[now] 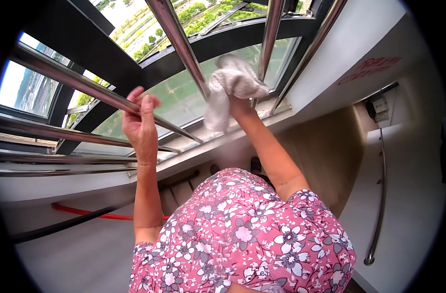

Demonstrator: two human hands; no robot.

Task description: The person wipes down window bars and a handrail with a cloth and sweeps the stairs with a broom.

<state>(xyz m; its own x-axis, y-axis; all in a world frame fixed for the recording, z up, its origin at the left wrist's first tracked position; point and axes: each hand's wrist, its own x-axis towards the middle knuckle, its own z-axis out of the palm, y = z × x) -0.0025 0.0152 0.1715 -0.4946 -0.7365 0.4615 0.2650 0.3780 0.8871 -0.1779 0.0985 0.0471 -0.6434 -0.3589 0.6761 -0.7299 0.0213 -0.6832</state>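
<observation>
My left hand is closed around a shiny metal bar at the window, its thumb pointing up along the near side. In my right hand is a crumpled whitish cloth, which covers most of the fingers and is slightly blurred. One end of the cloth hangs down over the sill. The cloth lies against or close to an upright metal bar; whether it is wrapped around it I cannot tell. Another upright bar stands just beyond the cloth to the right.
Behind the bars are dark-framed windows, with greenery outside. A pale sill runs below them. At lower left are a black rail and a red pipe-like strip. A metal handrail follows the right wall.
</observation>
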